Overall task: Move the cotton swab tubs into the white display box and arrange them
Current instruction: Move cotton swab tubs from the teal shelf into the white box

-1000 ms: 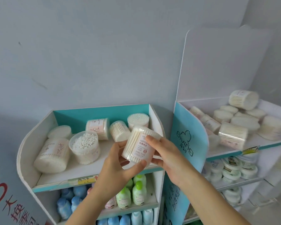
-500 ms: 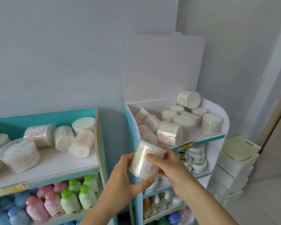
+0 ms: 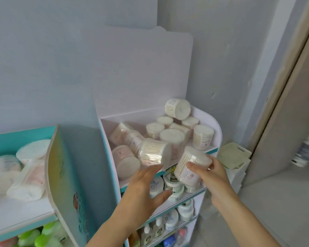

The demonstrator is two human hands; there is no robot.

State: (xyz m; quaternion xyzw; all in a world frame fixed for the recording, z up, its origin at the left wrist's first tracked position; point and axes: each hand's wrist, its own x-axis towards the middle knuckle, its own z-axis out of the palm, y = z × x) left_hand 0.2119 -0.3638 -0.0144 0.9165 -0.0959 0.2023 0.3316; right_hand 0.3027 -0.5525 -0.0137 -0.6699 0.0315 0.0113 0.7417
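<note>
Nearest the camera, two bare forearms reach up from the bottom edge. The left hand [image 3: 146,186] is spread open, fingers loosely apart and holding nothing; its fingertips lie just below the front lip of the white box's top shelf, near a tub lying on its side. The right hand [image 3: 210,172] grips a tub [image 3: 189,166] of cotton swabs, thumb on the labelled side and fingers wrapped round the back. This tub is tilted, its top leaning right, and it sits in front of the shelf's front edge, not yet on the shelf.

Under the hands, a lower shelf holds white jars [image 3: 171,184] with round lids, and lower still stand small bottles [image 3: 153,229].

Just behind the hands, the top shelf of the white box [image 3: 216,125] carries a loose heap of tubs. The side-lying tub [image 3: 154,154] lies at the front with its flat end facing right. Behind it some stand upright, some lean, and one top tub [image 3: 177,108] rests on its side above the others at the back right.

At left, a teal stand [image 3: 59,168] holds more swab tubs [image 3: 25,177] on its shelf, blurred. Green-capped bottles [image 3: 43,236] show beneath.

To the right of the box, pale stacked bins [image 3: 234,154] sit on the floor. Behind everything rises the box's tall white backboard [image 3: 141,72] against a grey wall.
</note>
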